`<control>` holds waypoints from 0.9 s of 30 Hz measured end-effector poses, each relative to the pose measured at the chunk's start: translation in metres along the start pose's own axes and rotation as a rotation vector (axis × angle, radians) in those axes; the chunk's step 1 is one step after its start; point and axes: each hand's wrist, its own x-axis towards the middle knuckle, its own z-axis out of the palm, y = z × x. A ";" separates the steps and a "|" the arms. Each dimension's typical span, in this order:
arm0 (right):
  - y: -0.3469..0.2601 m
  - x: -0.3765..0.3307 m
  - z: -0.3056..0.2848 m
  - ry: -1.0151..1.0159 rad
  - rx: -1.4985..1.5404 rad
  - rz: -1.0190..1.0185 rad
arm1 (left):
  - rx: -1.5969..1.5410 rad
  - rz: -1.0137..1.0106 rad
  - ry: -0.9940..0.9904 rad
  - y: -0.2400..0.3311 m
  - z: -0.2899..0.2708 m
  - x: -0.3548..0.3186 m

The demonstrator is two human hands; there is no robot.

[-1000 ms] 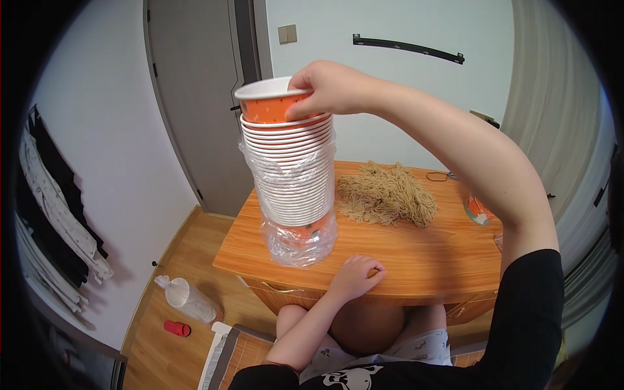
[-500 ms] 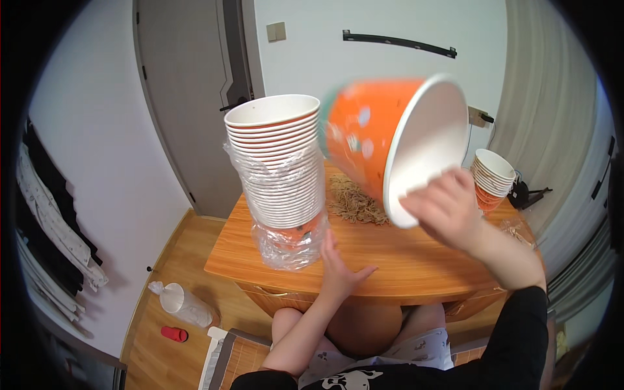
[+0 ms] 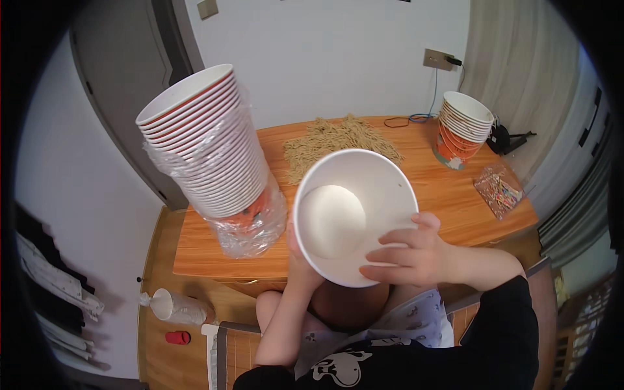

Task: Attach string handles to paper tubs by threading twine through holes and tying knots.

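Observation:
A large paper bucket (image 3: 383, 175), white inside, is tipped with its mouth toward me over the table's near edge. My right hand (image 3: 416, 250) grips its right rim, fingers inside and against the wall. Around the bucket's left side wraps my left hand (image 3: 300, 257), its fingers mostly hidden behind the wall. To the left stands a tall stack of nested paper buckets (image 3: 201, 143), partly sleeved in clear plastic. Behind the held bucket lies a spread pile of tan crinkled strands (image 3: 344, 136).
On the wooden table (image 3: 416, 195), a shorter bucket stack (image 3: 465, 130) stands at the back right. Near it lie a clear bag of small colourful pieces (image 3: 499, 190) and a blue cable (image 3: 419, 117). A wrapped stack of cups (image 3: 182, 307) and a red slipper (image 3: 177, 337) are on the floor.
My right hand has brought the bucket down and nearer, turning its mouth toward me. My left hand has left the tabletop and taken hold of the bucket's left side. The view has shifted.

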 end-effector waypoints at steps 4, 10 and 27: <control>0.038 0.006 0.011 0.085 0.224 0.275 | 0.180 0.050 0.041 0.011 -0.004 -0.007; 0.159 -0.036 0.120 0.087 -0.176 0.791 | 0.310 -0.177 -0.082 -0.020 -0.017 -0.023; 0.189 -0.097 0.178 -0.030 -0.016 1.040 | 0.642 0.244 0.386 0.006 0.003 -0.015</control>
